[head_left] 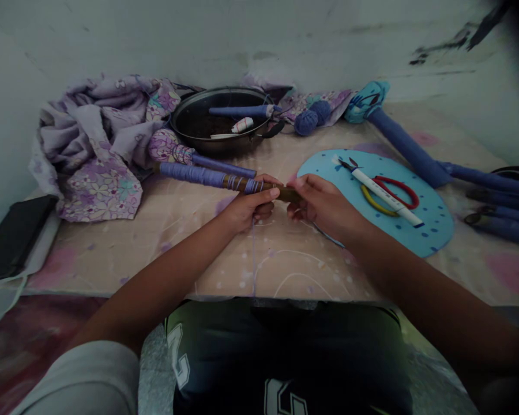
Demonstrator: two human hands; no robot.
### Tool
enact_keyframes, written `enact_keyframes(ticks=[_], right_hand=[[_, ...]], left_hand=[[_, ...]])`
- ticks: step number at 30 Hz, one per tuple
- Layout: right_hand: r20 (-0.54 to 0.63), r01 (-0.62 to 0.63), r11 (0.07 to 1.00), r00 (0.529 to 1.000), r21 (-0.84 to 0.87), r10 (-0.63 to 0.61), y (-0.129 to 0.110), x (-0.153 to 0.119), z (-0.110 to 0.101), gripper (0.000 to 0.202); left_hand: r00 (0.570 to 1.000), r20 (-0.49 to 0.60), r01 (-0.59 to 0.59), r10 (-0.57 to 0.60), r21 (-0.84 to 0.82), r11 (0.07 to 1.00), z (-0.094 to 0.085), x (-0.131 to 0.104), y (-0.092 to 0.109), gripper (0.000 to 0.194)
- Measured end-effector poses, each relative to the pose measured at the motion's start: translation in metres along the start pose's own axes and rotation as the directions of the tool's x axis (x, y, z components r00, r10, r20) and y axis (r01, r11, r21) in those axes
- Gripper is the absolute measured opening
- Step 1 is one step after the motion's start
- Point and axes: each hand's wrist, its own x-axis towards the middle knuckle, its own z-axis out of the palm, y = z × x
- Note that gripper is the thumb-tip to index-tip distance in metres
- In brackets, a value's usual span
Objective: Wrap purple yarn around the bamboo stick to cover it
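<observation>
A brown stick [240, 184] lies level across both hands above the table, its left part wound with blue-purple yarn [194, 174]. The winding is tight at the far left and loosely spaced towards the middle. My left hand [251, 206] is closed around the stick where the spaced turns end, thumb on top. From under it a strand of yarn [254, 253] hangs down over the table's front edge. At the stick's right end, my right hand [318, 203] is closed on it with bent fingers. Beyond the stick lies a yarn-wrapped rod [225, 164] with a flowered cloth bundle at its end.
Behind stands a black pan [190, 129] holding a wrapped rod. Yarn balls [306, 123] lie beside it. On the right, a blue oval mat [436, 227] carries a white marker [387, 196] and two rings. Crumpled floral cloth [99, 144] and a dark flat case [15, 236] are left.
</observation>
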Motion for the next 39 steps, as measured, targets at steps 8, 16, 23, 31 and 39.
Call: enact_keyframes(ticks=[8, 16, 23, 31, 39], right_hand=[[0.063, -0.012, 1.0, 0.998, 0.002, 0.011, 0.005, -0.003, 0.008, 0.022], [0.086, 0.46, 0.598, 0.833, -0.656, -0.547, 0.015, -0.006, 0.01, 0.007], [0.078, 0.345, 0.742, 0.926, -0.574, -0.37, 0.009, 0.0, -0.002, 0.018], [0.021, 0.234, 0.891, 0.969, -0.39, -0.245, 0.013, 0.004, -0.011, 0.028], [0.004, 0.179, 0.943, 0.983, -0.281, -0.186, 0.008, 0.005, -0.016, 0.029]], left_hand=[[1.0, -0.013, -0.013, 0.014, 0.041, 0.999, -0.001, 0.003, -0.003, 0.039], [0.999, 0.024, -0.045, 0.043, 0.112, 0.993, 0.002, 0.0, -0.005, 0.039], [0.995, -0.074, -0.066, 0.072, 0.074, 0.995, 0.006, 0.0, -0.006, 0.036], [0.949, -0.268, -0.166, 0.169, 0.032, 0.986, 0.012, -0.001, -0.006, 0.029], [0.927, -0.35, -0.138, 0.133, 0.013, 0.99, 0.015, -0.004, 0.0, 0.03]])
